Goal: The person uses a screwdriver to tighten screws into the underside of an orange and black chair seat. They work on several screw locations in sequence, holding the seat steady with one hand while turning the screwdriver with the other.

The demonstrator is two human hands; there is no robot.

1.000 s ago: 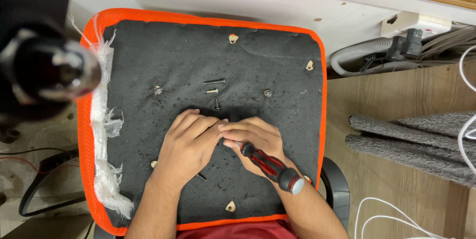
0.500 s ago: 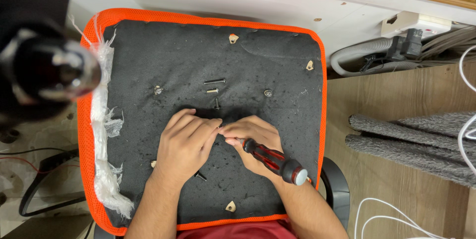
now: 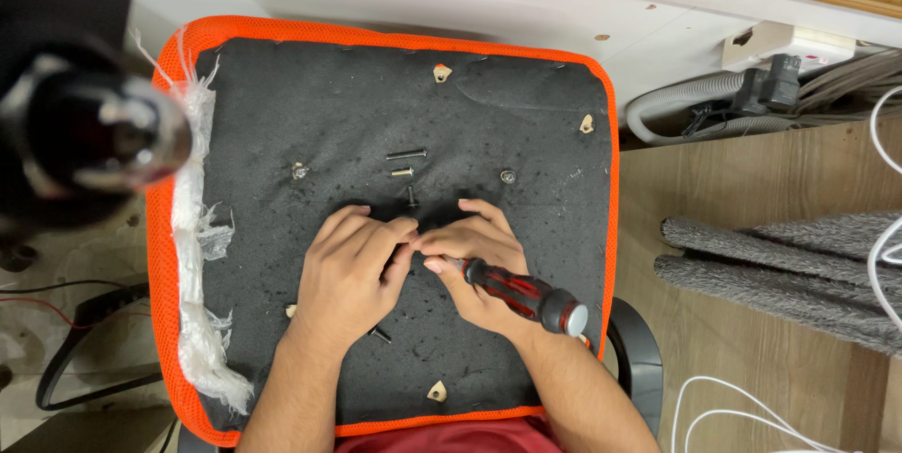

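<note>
Head view: your right hand [image 3: 479, 260] grips the red-and-black screwdriver [image 3: 521, 291], now tipped flatter. Your left hand [image 3: 357, 265] pinches at its tip, maybe a screw, on the black seat pad [image 3: 526, 133].

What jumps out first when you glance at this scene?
The upturned black seat base with its bright orange rim fills the middle. On it, the left hand and right hand meet fingertip to fingertip, the right gripping a red-and-black screwdriver. Loose screws lie just beyond them, and frayed white fabric hangs along the left edge.
</note>
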